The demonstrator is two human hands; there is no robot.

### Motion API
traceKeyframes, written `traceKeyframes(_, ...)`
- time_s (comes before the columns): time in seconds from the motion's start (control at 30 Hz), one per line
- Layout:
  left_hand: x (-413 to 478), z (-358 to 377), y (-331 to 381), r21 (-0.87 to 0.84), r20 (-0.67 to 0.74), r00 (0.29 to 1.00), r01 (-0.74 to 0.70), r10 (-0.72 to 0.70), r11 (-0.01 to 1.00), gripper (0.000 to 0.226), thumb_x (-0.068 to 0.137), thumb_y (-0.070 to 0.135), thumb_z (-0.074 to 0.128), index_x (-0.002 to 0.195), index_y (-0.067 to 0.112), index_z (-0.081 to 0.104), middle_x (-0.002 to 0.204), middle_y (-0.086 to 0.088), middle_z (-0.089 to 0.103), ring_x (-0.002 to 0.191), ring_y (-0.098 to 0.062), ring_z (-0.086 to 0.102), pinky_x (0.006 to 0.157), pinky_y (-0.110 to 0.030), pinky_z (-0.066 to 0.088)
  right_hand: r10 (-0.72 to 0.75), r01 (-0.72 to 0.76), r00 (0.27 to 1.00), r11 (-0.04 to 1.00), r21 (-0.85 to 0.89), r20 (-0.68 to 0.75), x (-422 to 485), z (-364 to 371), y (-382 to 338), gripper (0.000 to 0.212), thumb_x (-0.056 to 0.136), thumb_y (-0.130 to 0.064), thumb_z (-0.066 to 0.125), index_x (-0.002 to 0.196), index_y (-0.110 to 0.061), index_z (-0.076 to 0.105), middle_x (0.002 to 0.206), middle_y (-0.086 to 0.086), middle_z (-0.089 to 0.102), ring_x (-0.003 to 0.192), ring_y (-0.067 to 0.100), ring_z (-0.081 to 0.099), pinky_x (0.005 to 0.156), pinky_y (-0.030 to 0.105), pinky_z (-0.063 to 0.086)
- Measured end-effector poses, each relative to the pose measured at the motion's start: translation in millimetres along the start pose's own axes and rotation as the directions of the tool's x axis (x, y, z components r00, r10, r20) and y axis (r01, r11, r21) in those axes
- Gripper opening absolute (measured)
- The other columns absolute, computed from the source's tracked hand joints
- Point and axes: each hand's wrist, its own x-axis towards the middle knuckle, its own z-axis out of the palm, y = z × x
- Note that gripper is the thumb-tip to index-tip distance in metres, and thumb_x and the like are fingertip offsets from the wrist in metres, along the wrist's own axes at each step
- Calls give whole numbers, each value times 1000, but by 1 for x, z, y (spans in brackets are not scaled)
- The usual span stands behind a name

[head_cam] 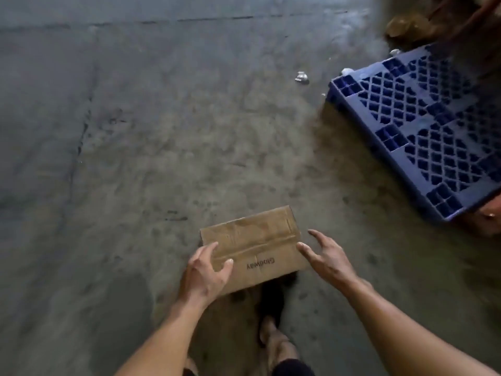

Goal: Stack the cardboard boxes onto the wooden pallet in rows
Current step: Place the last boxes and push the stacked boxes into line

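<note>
- Cardboard box (252,240) sits right in front of you, low over the concrete floor (162,131), printed face up with the lettering upside down from where you stand.
- Your left hand (207,272) grips its near-left corner, thumb on the top face and fingers curled over the left edge.
- Your right hand (328,259) is spread and holding nothing. Its fingertips (302,246) are at the box's right edge, and I can't tell whether they touch.
- Long axis runs left to right across you, with the right end tipped a little away, so the box spans the gap between your two hands.
- Left hand is the one on the load; the right has only to close in on the short right end, I'd say.
- Blue pallet (423,137) lies ahead and to your right, well apart from the box, a plastic lattice with its near corner pointing your way. Your right arm is on that side.
- No wooden pallet shows clearly. Something brown peeks out past the blue one's lower corner, too blurred to name.
- The count: one box, one pallet, two hands, and a few pale scraps (301,77) on the floor near the pallet's far corner.
</note>
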Motion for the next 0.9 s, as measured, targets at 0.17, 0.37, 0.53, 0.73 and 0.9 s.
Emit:
traceKeyframes(0.17, 17, 78, -29, -9, 2, 974, 226, -226, 974, 60, 87, 32, 74, 139, 10, 56, 138, -10, 57, 127, -26, 53, 104, -31, 39, 37, -27, 988, 997, -68, 152, 88, 30, 56, 70, 92, -61, 58, 150, -24, 44, 151, 9, 48, 141, 26, 41, 115, 36, 30)
traceKeyframes(0.37, 76, 183, -120, 30, -21, 944, 330, -329, 944, 69, 84, 30, 77, 143, 6, 50, 143, -13, 52, 132, -28, 48, 110, -34, 36, 130, -99, 972, 982, -162, 197, 180, 111, 149, 72, 92, -60, 58, 152, -24, 41, 154, 11, 44, 142, 27, 38, 116, 37, 29)
traceKeyframes(0.53, 110, 266, -212, 30, -94, 927, 367, -363, 930, 84, 81, 32, 80, 150, 5, 40, 150, -15, 42, 137, -28, 40, 113, -34, 32, 173, -130, 972, 961, -243, 162, 241, 181, 225, 80, 89, -63, 59, 156, -28, 32, 158, 9, 37, 146, 27, 32, 117, 43, 27)
traceKeyframes(0.73, 131, 326, -287, -1, -208, 882, 433, -424, 901, 111, 74, 46, 84, 156, 7, 21, 161, -15, 22, 148, -26, 23, 119, -37, 25, 175, -155, 981, 967, -203, 86, 285, 239, 282, 99, 82, -66, 67, 159, -26, 19, 160, 8, 34, 143, 29, 38, 118, 46, 32)
traceKeyframes(0.9, 139, 343, -313, -164, -107, 843, 508, -527, 846, 86, 72, 51, 85, 133, 4, 47, 130, -8, 57, 120, -29, 55, 94, -34, 46, 220, -211, 973, 969, -127, 65, 293, 257, 300, 83, 78, -71, 68, 143, -26, 43, 139, 6, 58, 125, 29, 54, 95, 37, 44)
